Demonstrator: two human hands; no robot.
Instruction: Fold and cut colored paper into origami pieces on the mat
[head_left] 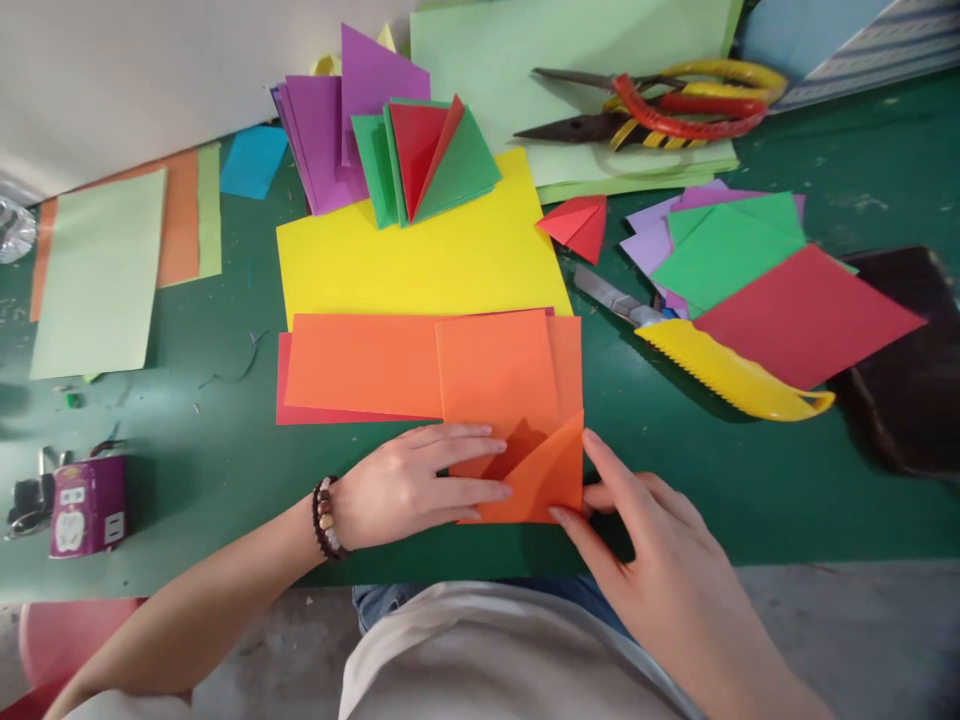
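An orange paper lies near the table's front edge, with its lower right corner turned up into a slanting flap. My left hand, a beaded bracelet at its wrist, rests with spread fingers on the paper's lower left part. At the right edge, my right hand has its index finger at the flap's upper tip and its thumb at the bottom edge, the fingers apart. Beneath and to the left are an orange strip and a red sheet.
Behind lie a yellow sheet, folded green papers, purple papers and scissors. On the right are a yellow cutter, a red square and a dark phone-like object. A purple box stands left.
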